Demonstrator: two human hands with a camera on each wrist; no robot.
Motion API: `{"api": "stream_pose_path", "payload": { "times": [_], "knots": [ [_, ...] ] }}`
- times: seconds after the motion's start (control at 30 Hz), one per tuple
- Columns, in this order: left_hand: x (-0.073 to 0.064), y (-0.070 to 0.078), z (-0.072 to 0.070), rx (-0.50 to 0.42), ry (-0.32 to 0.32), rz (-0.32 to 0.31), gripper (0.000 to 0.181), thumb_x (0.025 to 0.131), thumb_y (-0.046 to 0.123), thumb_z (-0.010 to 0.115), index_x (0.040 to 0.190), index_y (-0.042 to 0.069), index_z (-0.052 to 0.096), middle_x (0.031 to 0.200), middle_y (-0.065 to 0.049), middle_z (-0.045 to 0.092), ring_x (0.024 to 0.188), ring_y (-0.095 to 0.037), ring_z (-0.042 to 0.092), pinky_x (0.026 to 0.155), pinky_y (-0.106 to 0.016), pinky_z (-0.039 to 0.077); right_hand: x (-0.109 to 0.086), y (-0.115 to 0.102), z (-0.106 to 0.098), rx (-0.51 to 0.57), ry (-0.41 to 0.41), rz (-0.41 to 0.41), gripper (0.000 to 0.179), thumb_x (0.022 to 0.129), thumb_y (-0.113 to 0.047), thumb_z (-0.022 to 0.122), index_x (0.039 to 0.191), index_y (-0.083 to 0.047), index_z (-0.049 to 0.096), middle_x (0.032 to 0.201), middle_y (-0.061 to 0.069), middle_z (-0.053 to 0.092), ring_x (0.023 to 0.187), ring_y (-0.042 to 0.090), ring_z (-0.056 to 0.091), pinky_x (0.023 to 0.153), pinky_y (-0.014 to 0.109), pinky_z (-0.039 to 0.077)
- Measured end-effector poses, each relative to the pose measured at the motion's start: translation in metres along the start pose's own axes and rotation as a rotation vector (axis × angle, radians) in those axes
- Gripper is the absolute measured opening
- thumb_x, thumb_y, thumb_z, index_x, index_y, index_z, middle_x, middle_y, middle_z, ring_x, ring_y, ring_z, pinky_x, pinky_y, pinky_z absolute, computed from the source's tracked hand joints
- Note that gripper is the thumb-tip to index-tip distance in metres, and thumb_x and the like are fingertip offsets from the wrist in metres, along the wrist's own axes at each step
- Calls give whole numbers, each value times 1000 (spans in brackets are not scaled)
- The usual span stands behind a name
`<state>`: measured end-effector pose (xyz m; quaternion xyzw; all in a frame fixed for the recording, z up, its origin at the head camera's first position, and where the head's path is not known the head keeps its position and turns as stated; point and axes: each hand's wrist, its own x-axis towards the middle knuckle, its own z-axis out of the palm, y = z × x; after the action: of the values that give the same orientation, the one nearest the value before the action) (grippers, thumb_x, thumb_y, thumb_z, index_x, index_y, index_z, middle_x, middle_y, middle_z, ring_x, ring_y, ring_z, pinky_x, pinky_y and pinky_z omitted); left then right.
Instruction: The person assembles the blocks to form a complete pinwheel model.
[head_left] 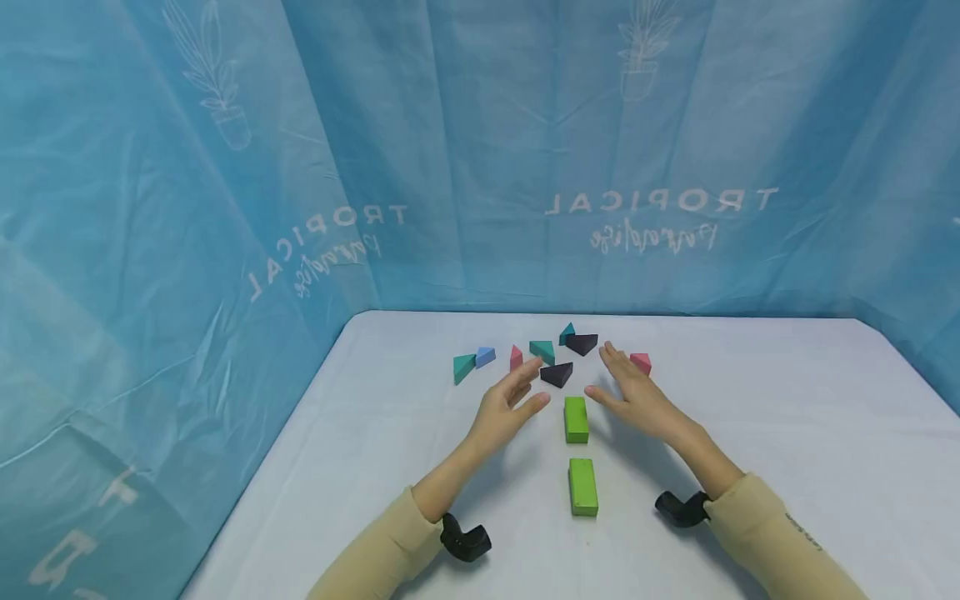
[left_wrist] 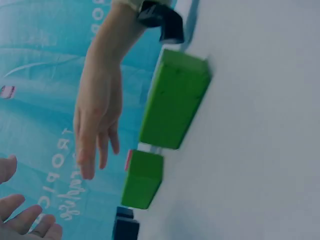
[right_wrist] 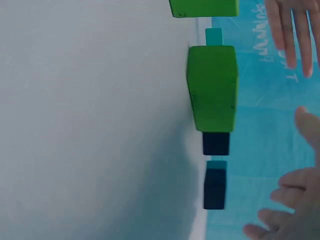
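Observation:
Two green rectangular blocks lie end to end in a line on the white table: the far one (head_left: 576, 419) and the near one (head_left: 582, 487). My left hand (head_left: 516, 398) hovers just left of the far block, fingers straight and spread, holding nothing. My right hand (head_left: 628, 387) mirrors it on the block's right side, also empty. In the left wrist view the right hand (left_wrist: 97, 117) hangs beside the green blocks (left_wrist: 174, 100). The right wrist view shows a green block (right_wrist: 212, 87) with dark blocks (right_wrist: 216, 143) beyond it.
Several small wedge blocks are scattered beyond the hands: teal (head_left: 464, 367), blue (head_left: 485, 357), red (head_left: 516, 357), teal (head_left: 542, 351), dark purple (head_left: 557, 374), dark (head_left: 582, 343), pink (head_left: 641, 362). A blue curtain (head_left: 480, 167) surrounds the table (head_left: 787, 400) on three sides.

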<state>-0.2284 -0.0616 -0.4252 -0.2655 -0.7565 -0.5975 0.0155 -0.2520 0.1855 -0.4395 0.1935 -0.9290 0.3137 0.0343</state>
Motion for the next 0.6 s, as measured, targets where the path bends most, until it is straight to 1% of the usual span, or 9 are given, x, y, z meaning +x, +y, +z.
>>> {"api": "stream_pose_path", "payload": {
  "times": [0.1,0.17,0.23,0.3,0.37,0.47,0.57,0.6],
  "knots": [
    [-14,9,4,-43,-20,22,45,90,2,62,132,-6,49,136,-17,49,128,-29,43,105,-38,35,3,3,5,136,11,-5,76,93,-44,56,149,-2,24,152,18,22,138,37,22,106,56,27],
    [-24,16,7,-43,-50,25,42,90,0,62,129,-9,51,133,-20,51,126,-31,44,105,-40,36,5,4,8,250,36,-4,71,94,-39,58,147,-1,29,149,19,29,135,37,30,104,53,32],
    [-33,24,11,-37,-82,14,42,89,0,62,128,-11,51,132,-23,51,126,-34,44,104,-42,36,7,5,11,379,54,10,66,94,-36,59,145,-2,35,146,19,36,132,36,34,102,52,35],
    [-41,25,16,-18,-102,3,42,89,1,63,128,-10,51,131,-23,51,126,-33,44,104,-41,36,8,6,14,514,59,24,61,94,-32,59,143,-4,38,145,17,39,132,34,35,104,51,34],
    [-48,26,21,-4,-117,-4,43,88,1,64,127,-10,52,130,-23,52,125,-32,46,103,-40,38,8,8,17,622,53,35,57,95,-31,58,143,-5,40,145,15,40,133,31,35,105,51,31],
    [-58,25,29,14,-135,-18,43,87,2,66,126,-8,54,129,-21,55,123,-27,48,103,-36,39,6,9,22,710,44,43,53,95,-29,58,142,-8,43,144,11,42,133,28,35,107,52,28],
    [-66,22,36,17,-141,-27,43,86,3,68,126,-6,56,127,-16,57,122,-22,50,103,-33,39,3,10,27,734,34,34,50,94,-26,59,139,-7,48,141,10,46,132,28,38,107,53,27],
    [-68,20,38,19,-138,-21,43,85,4,68,126,-6,56,127,-15,58,122,-21,50,103,-33,39,3,9,28,734,31,28,48,94,-25,59,138,-7,49,140,11,47,131,28,39,107,53,27]
  ]
}}
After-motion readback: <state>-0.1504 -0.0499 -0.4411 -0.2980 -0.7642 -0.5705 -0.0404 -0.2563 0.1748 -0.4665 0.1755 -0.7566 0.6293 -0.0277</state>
